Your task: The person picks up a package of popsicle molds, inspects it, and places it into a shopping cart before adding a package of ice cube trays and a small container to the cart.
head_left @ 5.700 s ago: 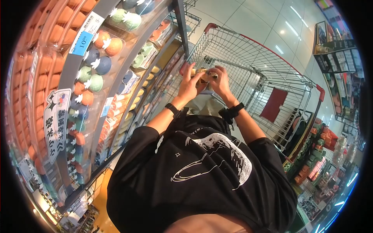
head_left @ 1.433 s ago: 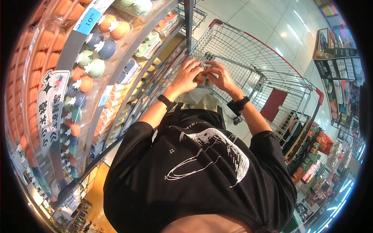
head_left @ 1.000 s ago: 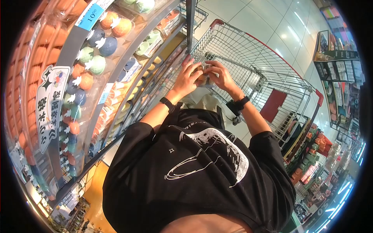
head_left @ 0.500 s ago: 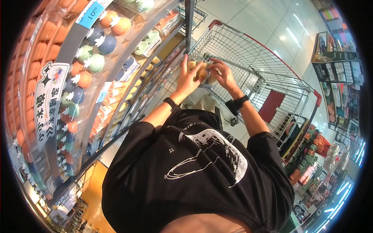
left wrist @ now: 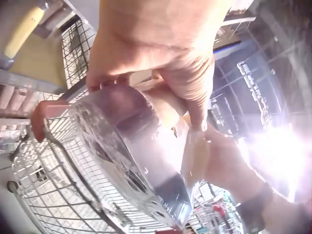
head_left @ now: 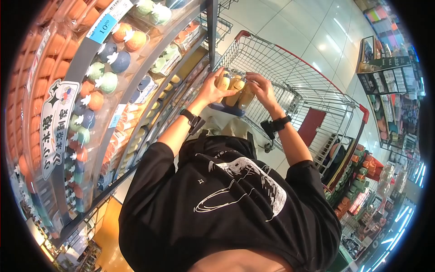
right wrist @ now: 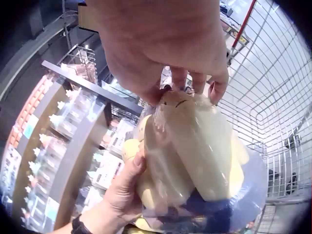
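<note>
Both hands hold a popsicle mold set (head_left: 236,85) in front of the body, wrapped in clear plastic. Its rounded pieces are pale yellow with small smiling faces, on a dark blue base (head_left: 225,109). My left hand (head_left: 210,92) grips its left side, thumb across the front in the right wrist view. At the top of one yellow piece (right wrist: 202,151), the curled thumb and fingers of my right hand (right wrist: 165,44) pinch the wrapping. From the left wrist, the clear crinkled packaging (left wrist: 126,146) shows below the left palm, partly blown out by glare.
A metal shopping cart (head_left: 290,53) with a red rim stands just beyond the hands. Along the left runs a shelf with packs of orange, blue and green rounded items (head_left: 134,41) and a blue price tag (head_left: 102,28). More goods (head_left: 358,181) hang at the right.
The mold set was mostly hidden between the hands; now its yellow faces and blue base show. The left hand has moved to its side, and the right hand has drawn away to the right.
</note>
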`<control>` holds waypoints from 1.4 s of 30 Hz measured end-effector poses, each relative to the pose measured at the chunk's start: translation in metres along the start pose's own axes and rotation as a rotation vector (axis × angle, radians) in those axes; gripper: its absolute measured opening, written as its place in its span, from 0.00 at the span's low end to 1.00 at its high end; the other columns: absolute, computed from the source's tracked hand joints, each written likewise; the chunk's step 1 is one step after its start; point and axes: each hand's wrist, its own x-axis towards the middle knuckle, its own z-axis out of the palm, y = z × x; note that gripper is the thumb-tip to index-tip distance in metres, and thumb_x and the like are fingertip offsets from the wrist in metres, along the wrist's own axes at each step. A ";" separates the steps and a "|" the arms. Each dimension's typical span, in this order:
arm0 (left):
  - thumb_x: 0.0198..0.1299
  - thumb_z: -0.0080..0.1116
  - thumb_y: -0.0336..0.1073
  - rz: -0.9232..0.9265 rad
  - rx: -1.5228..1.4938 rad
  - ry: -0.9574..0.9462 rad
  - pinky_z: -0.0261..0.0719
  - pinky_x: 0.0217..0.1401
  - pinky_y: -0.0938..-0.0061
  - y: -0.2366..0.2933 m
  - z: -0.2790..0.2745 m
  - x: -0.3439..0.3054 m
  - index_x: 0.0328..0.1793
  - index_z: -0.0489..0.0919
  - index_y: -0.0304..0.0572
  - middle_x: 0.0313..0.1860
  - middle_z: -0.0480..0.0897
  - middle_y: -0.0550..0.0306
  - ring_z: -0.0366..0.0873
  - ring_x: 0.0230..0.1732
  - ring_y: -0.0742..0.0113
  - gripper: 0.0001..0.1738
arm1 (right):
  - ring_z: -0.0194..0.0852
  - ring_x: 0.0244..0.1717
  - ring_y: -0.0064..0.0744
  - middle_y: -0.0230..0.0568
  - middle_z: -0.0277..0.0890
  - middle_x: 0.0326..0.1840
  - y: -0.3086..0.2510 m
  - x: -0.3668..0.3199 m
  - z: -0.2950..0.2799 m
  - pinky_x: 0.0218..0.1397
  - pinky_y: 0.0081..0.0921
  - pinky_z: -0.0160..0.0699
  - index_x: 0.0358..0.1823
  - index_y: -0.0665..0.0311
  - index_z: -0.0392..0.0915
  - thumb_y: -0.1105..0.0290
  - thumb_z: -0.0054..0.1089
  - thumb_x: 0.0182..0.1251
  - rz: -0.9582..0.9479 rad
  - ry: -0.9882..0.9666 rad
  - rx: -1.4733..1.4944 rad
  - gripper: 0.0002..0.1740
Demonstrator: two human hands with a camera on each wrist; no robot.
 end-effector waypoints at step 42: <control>0.40 0.83 0.44 0.041 -0.224 0.006 0.75 0.62 0.66 0.137 -0.014 -0.029 0.72 0.61 0.23 0.58 0.77 0.39 0.77 0.60 0.57 0.57 | 0.75 0.61 0.34 0.42 0.75 0.63 -0.114 -0.021 -0.027 0.63 0.29 0.73 0.45 0.66 0.80 0.76 0.56 0.65 -0.168 -0.016 0.112 0.09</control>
